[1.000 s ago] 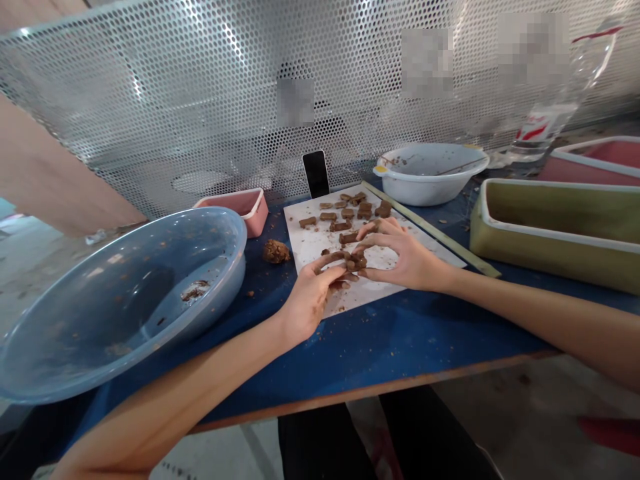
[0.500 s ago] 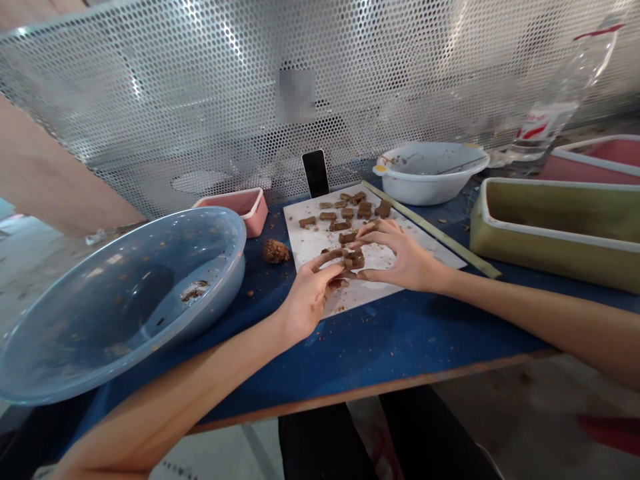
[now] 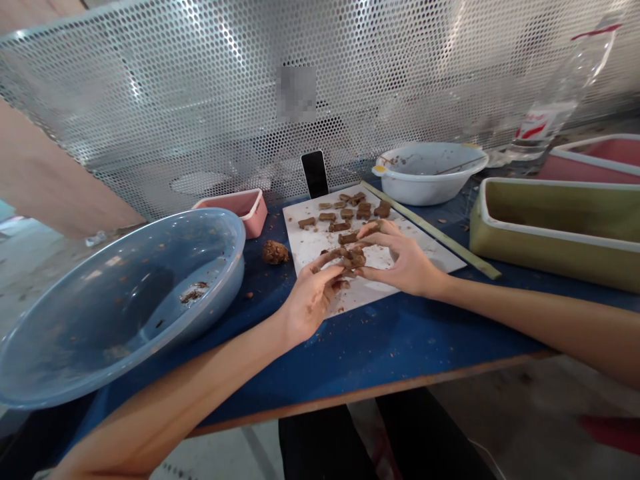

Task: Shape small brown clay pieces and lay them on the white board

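Observation:
My left hand (image 3: pixel 311 297) pinches a small lump of brown clay (image 3: pixel 356 257) between thumb and fingers, just above a white sheet (image 3: pixel 373 283). From the other side, my right hand (image 3: pixel 404 260) has thumb and curved fingers closed on the same lump; its exact shape is partly hidden by the fingers. Brown smears cover the fingertips. Behind the hands, several small molded clay pieces (image 3: pixel 340 227) lie in loose rows on the sheet, some shaped like little bones. A rough ball of clay (image 3: pixel 275 253) rests on the blue table left of the sheet.
A large blue basin (image 3: pixel 220 293) stands at left, near a small pink tub (image 3: pixel 256 217). A phone (image 3: pixel 315 175) leans against the metal mesh (image 3: pixel 200 100). A flat strip (image 3: pixel 435 230), white bowl (image 3: pixel 430 190), green planter (image 3: pixel 555 257) and plastic bottle (image 3: pixel 547 123) are on the right.
My right hand's fingertips have come slightly closer around the clay lump. My left hand keeps its hold nearly in place.

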The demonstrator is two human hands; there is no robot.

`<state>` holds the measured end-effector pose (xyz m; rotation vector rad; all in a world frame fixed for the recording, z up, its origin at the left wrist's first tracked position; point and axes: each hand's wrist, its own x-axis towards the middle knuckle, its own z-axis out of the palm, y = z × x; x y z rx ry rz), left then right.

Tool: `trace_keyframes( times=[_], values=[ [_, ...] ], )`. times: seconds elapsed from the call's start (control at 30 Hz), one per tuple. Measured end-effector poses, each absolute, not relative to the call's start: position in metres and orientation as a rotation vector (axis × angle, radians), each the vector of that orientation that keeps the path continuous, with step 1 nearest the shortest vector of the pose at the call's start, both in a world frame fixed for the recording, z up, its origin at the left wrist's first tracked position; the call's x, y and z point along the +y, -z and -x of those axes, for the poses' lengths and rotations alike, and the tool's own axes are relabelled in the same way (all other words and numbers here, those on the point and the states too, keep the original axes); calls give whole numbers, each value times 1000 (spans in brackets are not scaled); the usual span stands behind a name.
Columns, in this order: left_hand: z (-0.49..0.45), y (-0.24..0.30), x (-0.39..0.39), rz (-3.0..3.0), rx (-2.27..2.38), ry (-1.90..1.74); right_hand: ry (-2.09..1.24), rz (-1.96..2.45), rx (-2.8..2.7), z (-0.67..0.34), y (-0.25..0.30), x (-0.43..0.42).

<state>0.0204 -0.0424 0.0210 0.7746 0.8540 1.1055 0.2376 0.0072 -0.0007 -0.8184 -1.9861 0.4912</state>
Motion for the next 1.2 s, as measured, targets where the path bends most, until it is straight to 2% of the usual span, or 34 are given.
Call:
trace_keyframes(
  times=[0.87, 1.2],
  values=[
    [-21, -23, -49, -687, 622, -996, -525, 631, -1884, -235, 9, 9],
    [-16, -18, -37, -827, 777, -1289, -426, 667, -1967, -243, -4, 13]
  ],
)
